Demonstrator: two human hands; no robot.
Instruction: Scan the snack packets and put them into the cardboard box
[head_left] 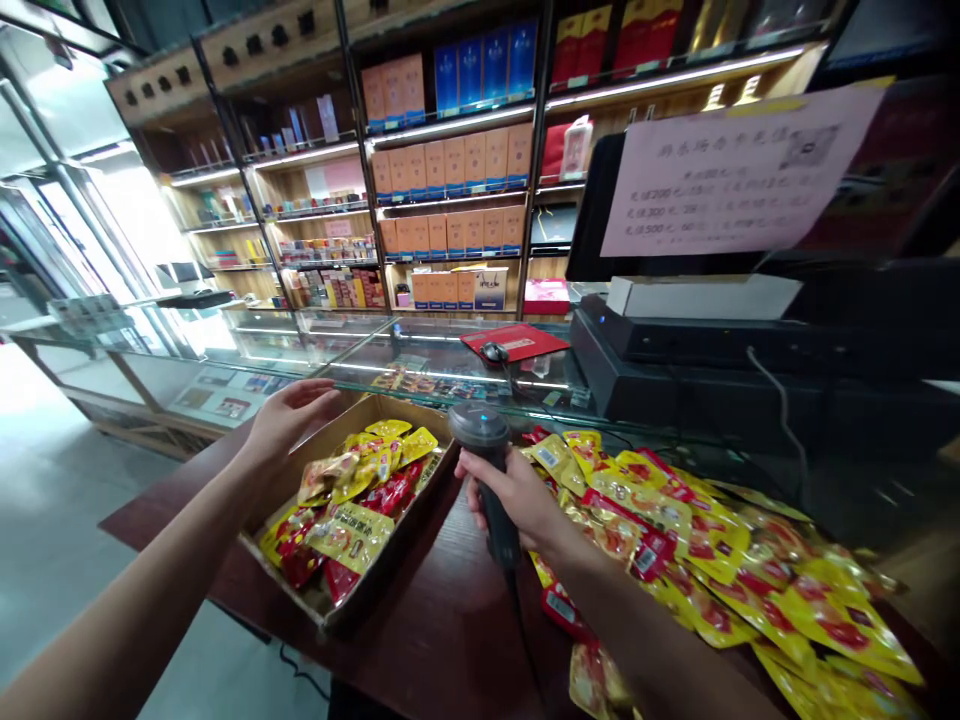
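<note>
Tall shelving [538,150] fills back wall, dark uprights splitting bays, pale wood behind. Light strips [675,80] glowing bright under shelves! Middle bay packed: orange-and-blue boxes [454,165] row on row, solid blue boxes [484,70] up top. Over to right, red boxes [581,45]. Wooden band [266,55] overhead, dark fittings along it. Below, long glass counter [322,345], streaked with reflections, wood-framed at left. White glare pouring through window [124,215], far left. Pale floor [67,480] catching shine. Up front, dark red-brown table [442,640].
</note>
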